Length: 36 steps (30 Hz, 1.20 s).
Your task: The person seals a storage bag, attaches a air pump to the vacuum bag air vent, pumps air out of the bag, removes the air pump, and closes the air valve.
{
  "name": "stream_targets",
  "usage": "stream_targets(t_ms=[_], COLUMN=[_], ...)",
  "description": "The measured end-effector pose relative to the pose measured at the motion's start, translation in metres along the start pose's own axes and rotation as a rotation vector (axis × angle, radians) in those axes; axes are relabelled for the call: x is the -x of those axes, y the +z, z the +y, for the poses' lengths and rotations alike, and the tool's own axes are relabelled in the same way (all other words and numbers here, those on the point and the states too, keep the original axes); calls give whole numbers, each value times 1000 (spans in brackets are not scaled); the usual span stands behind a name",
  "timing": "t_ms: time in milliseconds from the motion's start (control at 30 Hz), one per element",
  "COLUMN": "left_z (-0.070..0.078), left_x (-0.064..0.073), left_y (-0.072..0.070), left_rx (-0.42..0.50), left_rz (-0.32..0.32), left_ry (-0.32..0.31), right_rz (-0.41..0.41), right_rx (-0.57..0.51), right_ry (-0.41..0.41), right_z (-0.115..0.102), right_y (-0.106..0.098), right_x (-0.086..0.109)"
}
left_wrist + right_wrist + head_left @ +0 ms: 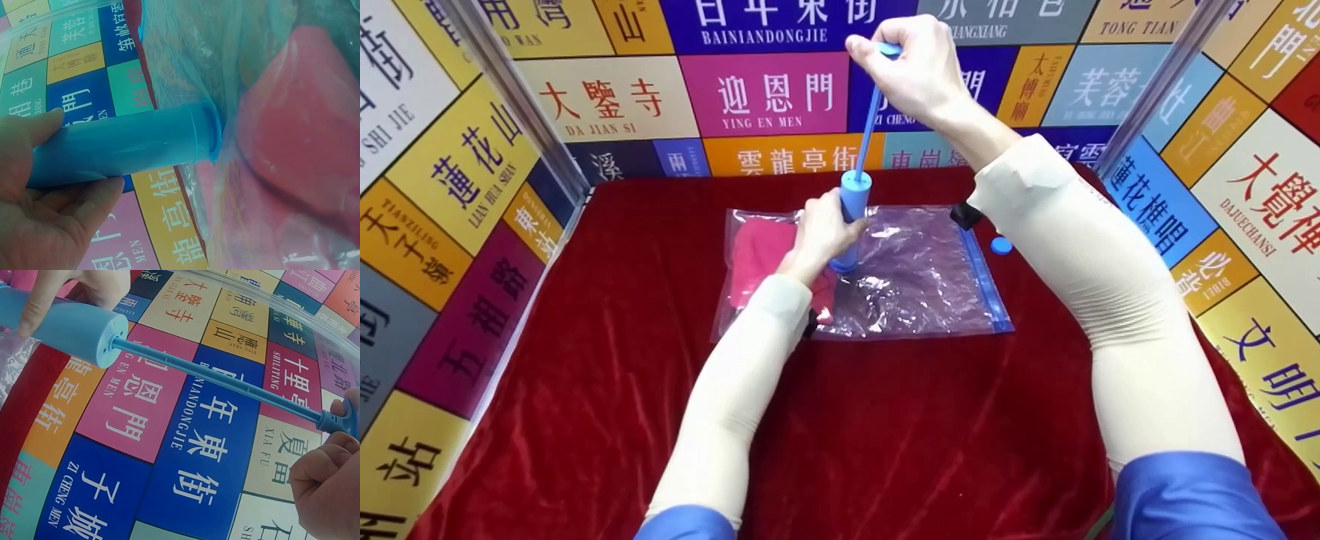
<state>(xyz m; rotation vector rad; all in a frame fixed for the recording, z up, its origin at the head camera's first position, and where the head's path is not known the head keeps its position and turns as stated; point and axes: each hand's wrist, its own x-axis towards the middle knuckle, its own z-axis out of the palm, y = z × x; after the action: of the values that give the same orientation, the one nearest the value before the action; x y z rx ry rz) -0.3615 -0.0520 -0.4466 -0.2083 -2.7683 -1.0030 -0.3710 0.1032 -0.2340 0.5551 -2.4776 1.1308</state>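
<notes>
A blue hand pump (855, 199) stands upright on a clear plastic storage bag (919, 277), its lower end at the bag's surface. My left hand (823, 232) grips the pump's barrel, fingers and thumb around it in the left wrist view. High above, my right hand (919, 71) holds the pump's handle (340, 421), with the thin rod (219, 381) drawn far out of the barrel. Inside the bag's left part lies a folded pink cloth (761, 251), partly hidden by the left hand and forearm. The bag's blue zip edge (986, 281) runs along its right side.
A small round blue cap (1001, 245) lies right of the bag, near a black object (966, 215) partly behind the right sleeve. Dark red velvet cloth (922, 435) covers the table. Panels with coloured place-name signs (765, 90) and metal posts (521, 97) enclose the back and sides.
</notes>
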Motion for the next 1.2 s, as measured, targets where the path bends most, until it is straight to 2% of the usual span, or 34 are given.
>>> stream_targets(t_ms=[133,400,700,867,1067,1200], left_z=[-2,-3,2,2,1,0], left_x=[-1,-1,-3,-2,-2,-3], left_y=[-1,-3,2,1,0,1], left_rx=[4,14,0,-4,4,16], left_rz=[8,8,3,5,5,6], left_ry=[2,-40,-18,-35,-48,-56], right_rz=[12,-11,-14,-37,-98,-139], right_rx=[-39,-37,-12,14,43,73], right_ry=[8,-1,-10,4,58,53], right_z=[-1,-1,5,6,11,17], right_y=[-1,-1,-3,5,21,28], right_x=[-1,-3,-4,-9,-11,-9])
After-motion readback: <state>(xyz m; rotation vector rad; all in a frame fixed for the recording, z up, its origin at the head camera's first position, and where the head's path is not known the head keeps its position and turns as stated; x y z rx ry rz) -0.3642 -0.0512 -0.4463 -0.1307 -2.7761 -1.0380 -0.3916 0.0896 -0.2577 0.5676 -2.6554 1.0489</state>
